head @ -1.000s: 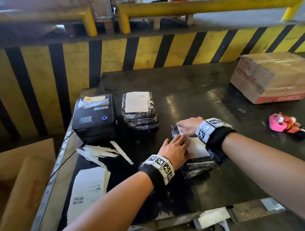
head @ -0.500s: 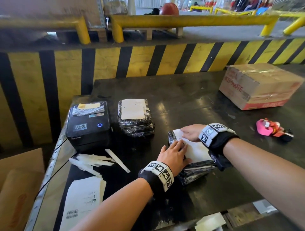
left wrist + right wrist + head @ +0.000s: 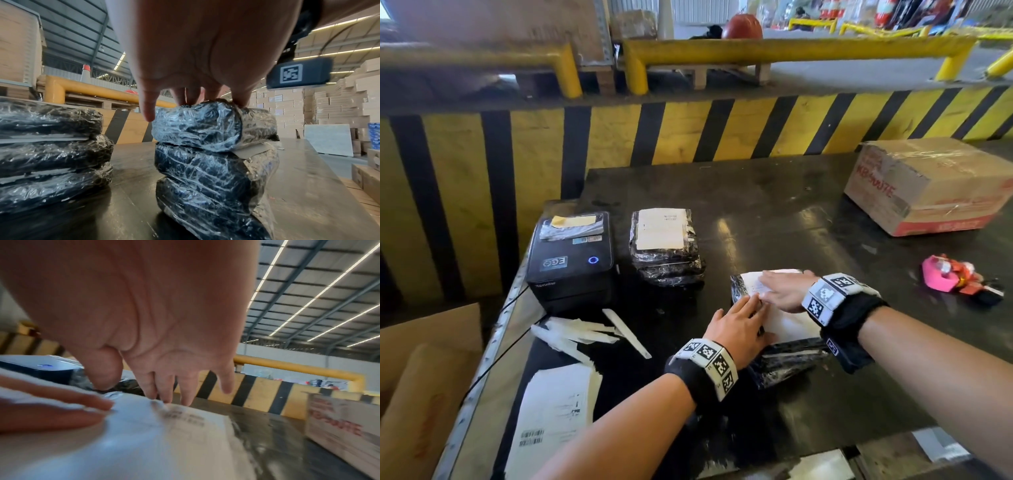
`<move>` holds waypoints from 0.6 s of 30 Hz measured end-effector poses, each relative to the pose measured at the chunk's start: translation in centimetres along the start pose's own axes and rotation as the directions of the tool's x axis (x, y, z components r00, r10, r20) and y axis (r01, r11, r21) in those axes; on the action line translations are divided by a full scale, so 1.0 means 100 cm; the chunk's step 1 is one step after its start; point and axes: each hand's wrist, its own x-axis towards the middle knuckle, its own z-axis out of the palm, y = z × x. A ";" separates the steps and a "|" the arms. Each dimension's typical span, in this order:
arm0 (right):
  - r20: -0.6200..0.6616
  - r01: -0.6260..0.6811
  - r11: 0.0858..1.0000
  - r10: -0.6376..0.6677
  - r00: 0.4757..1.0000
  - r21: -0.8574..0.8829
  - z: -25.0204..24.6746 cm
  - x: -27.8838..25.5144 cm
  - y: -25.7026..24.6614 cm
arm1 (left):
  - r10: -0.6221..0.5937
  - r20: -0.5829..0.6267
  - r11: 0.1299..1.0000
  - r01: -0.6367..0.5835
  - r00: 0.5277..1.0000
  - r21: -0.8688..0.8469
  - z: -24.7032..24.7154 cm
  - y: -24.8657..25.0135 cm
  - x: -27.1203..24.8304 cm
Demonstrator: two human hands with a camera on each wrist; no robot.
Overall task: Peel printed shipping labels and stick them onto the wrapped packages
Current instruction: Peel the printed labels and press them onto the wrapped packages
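A stack of black plastic-wrapped packages (image 3: 787, 363) (image 3: 213, 162) lies near the table's front, with a white shipping label (image 3: 787, 322) (image 3: 185, 426) on its top. My left hand (image 3: 739, 329) (image 3: 195, 65) lies flat on the label's near left part, fingers straight. My right hand (image 3: 780, 289) (image 3: 164, 337) presses flat on the label's far part, fingertips pointing left. A second wrapped stack (image 3: 666, 251) (image 3: 51, 154) with a label on top stands further back, beside the printer.
A black label printer (image 3: 571, 257) sits at the table's left edge, with peeled backing strips (image 3: 578, 334) and a label sheet stack (image 3: 554, 414) in front of it. A cardboard box (image 3: 931, 185) and a pink tape dispenser (image 3: 955, 277) lie to the right.
Both hands have stayed pressed on the label; the right hand has slid a little along its far part. The head view has tilted up.
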 end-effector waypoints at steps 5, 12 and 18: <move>-0.018 -0.089 0.992 0.091 0.996 0.093 0.016 0.001 0.030 | -0.009 0.023 1.000 0.009 1.000 -0.001 0.008 -0.002 0.002; -0.081 -0.009 0.994 0.018 0.997 0.107 0.009 -0.006 0.010 | -0.013 0.037 1.000 0.012 0.999 0.028 0.005 0.000 -0.001; -0.105 0.017 0.976 0.006 0.994 0.215 0.042 -0.019 0.020 | 0.005 0.023 1.000 -0.005 1.000 0.023 0.008 -0.003 0.000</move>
